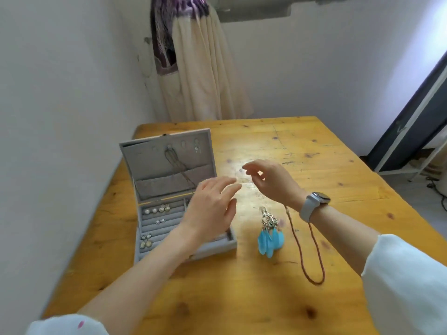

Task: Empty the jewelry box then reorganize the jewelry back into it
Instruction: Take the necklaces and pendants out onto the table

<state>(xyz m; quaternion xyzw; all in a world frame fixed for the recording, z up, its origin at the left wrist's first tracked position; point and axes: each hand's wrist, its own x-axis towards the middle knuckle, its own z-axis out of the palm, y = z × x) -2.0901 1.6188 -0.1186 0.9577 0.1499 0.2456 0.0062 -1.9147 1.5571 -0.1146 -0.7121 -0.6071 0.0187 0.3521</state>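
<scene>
Box (pixel 219 247), grey and velvet-lined, stands open on the left part of a wooden table (pixel 314 151), its lid (pixel 167 163) tilted back near the wall. A dark necklace (pixel 180 169) hangs from a hook inside the lid and trails toward the lid's pocket. Several pairs of earrings (pixel 157 210) sit in the ring-roll slots on the box's left side.

The left hand (pixel 210 209) hovers over the box's right half, fingers straight and spread, holding nothing. The right hand (pixel 271 182), a grey watch (pixel 313 204) on its wrist, hangs above the bare table just beyond, fingers loosely curled; whether anything is pinched between them cannot be told. The two hands are close together but not touching.

On the table to the right of the box lie blue feather earrings (pixel 268 238) and, beside them, a reddish-brown cord (pixel 312 257). Both arms wear white sleeves (pixel 406 281).
</scene>
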